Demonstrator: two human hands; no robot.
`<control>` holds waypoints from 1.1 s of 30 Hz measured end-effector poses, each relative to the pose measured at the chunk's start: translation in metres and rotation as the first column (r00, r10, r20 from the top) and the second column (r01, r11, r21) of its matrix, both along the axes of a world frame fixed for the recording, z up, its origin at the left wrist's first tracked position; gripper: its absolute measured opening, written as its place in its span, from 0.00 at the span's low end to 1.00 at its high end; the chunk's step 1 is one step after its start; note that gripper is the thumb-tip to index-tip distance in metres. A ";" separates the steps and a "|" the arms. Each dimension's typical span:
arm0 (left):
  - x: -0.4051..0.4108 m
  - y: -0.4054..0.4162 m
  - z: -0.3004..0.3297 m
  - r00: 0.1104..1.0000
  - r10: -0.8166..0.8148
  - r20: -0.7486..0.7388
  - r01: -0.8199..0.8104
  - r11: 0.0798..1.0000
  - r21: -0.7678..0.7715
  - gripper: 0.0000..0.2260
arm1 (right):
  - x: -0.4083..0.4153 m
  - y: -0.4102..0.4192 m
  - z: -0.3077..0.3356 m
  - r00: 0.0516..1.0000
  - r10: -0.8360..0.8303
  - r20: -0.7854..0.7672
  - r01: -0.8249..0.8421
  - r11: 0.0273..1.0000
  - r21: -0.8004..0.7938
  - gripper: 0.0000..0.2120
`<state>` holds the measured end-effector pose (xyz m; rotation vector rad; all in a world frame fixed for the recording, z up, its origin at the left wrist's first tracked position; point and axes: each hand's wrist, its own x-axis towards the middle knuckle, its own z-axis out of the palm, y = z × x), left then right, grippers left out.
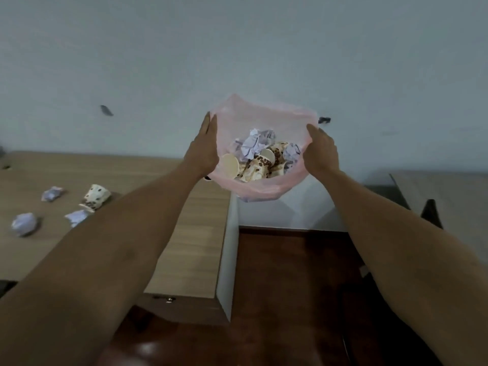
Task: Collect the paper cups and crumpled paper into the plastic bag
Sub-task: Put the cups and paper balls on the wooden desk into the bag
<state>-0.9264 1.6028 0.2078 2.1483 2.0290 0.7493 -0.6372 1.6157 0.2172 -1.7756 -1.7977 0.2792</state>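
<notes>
Head view: both hands, left (204, 151) and right (320, 151), grasp the pink bag (264, 186) holding bean-printed cups (260, 165) (no legible writing).

The translucent pink plastic bag (266, 186) gapes upward, its mouth spread between the left hand (204, 151) and the right hand (320, 151), so entry from above is unblocked. Inside, patterned paper cups (257, 165) and crumpled white paper balls (253, 145) crowd the bottom. The light wooden tabletop (190, 233) borders the bag's left side.
</notes>
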 end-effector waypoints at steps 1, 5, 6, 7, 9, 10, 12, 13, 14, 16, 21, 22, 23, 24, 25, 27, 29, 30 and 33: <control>-0.019 -0.005 -0.002 1.000 0.025 0.000 -0.025 1.000 -0.004 0.38 | -0.018 0.001 -0.001 1.000 0.023 -0.002 -0.023 1.000 -0.006 0.29; -0.079 -0.026 -0.014 0.993 0.117 0.003 -0.116 0.993 -0.029 0.38 | -0.083 0.010 -0.014 0.991 0.133 0.000 -0.133 0.991 -0.026 0.27; -0.092 -0.031 -0.018 0.991 0.135 0.004 -0.135 0.990 -0.037 0.38 | -0.097 0.013 -0.018 0.986 0.168 -0.006 -0.168 0.985 -0.027 0.25; -0.104 -0.036 -0.022 0.988 0.152 0.001 -0.151 0.988 -0.041 0.38 | -0.110 0.017 -0.023 0.978 0.207 -0.003 -0.207 0.978 -0.024 0.22; -0.124 -0.044 -0.030 0.982 0.189 -0.007 -0.189 0.981 -0.046 0.38 | -0.135 0.025 -0.032 0.962 0.272 0.027 -0.272 0.962 -0.029 0.16; -0.134 -0.048 -0.034 0.977 0.215 -0.008 -0.215 0.975 -0.054 0.38 | -0.147 0.028 -0.034 0.953 0.301 0.030 -0.299 0.953 -0.049 0.16; -0.154 -0.055 -0.039 0.966 0.260 -0.001 -0.260 0.963 -0.066 0.38 | -0.169 0.034 -0.038 0.934 0.355 0.024 -0.352 0.932 -0.086 0.19; -0.162 -0.057 -0.041 0.959 0.284 0.004 -0.283 0.957 -0.060 0.38 | -0.180 0.037 -0.040 0.924 0.381 0.032 -0.377 0.923 -0.081 0.20; -0.170 -0.059 -0.044 0.951 0.310 0.007 -0.309 0.950 -0.052 0.38 | -0.190 0.041 -0.043 0.913 0.405 0.044 -0.401 0.913 -0.067 0.20; -0.184 -0.062 -0.051 0.939 0.345 0.015 -0.343 0.937 -0.060 0.39 | -0.208 0.046 -0.051 0.899 0.434 0.055 -0.432 0.901 -0.047 0.20; -0.223 -0.061 -0.070 0.926 0.373 0.050 -0.370 0.926 -0.072 0.39 | -0.253 0.053 -0.068 0.878 0.474 0.064 -0.469 0.880 -0.071 0.22; -0.232 -0.057 -0.074 0.926 0.373 0.058 -0.369 0.926 -0.077 0.39 | -0.263 0.057 -0.071 0.876 0.478 0.069 -0.473 0.878 -0.077 0.22; -0.241 -0.054 -0.078 0.927 0.369 0.064 -0.364 0.928 -0.082 0.39 | -0.273 0.060 -0.075 0.875 0.479 0.077 -0.473 0.877 -0.082 0.23; -0.252 -0.049 -0.082 0.930 0.361 0.066 -0.355 0.931 -0.088 0.39 | -0.282 0.064 -0.078 0.876 0.474 0.082 -0.467 0.879 -0.092 0.23; -0.262 -0.043 -0.085 0.934 0.351 0.069 -0.344 0.934 -0.094 0.40 | -0.292 0.068 -0.082 0.883 0.462 0.080 -0.454 0.885 -0.101 0.23; -0.286 -0.029 -0.093 0.947 0.314 0.073 -0.305 0.946 -0.110 0.41 | -0.310 0.075 -0.090 0.903 0.424 0.062 -0.416 0.902 -0.112 0.24; -0.311 -0.013 -0.101 0.963 0.262 0.066 -0.252 0.960 -0.125 0.41 | -0.329 0.081 -0.100 0.923 0.381 0.057 -0.373 0.921 -0.116 0.26; -0.323 -0.005 -0.104 0.970 0.235 0.058 -0.226 0.965 -0.131 0.40 | -0.338 0.082 -0.105 0.933 0.356 0.060 -0.347 0.930 -0.121 0.27; -0.358 0.014 -0.113 0.985 0.169 0.032 -0.161 0.972 -0.172 0.41 | -0.366 0.084 -0.115 0.961 0.270 0.059 -0.260 0.956 -0.138 0.29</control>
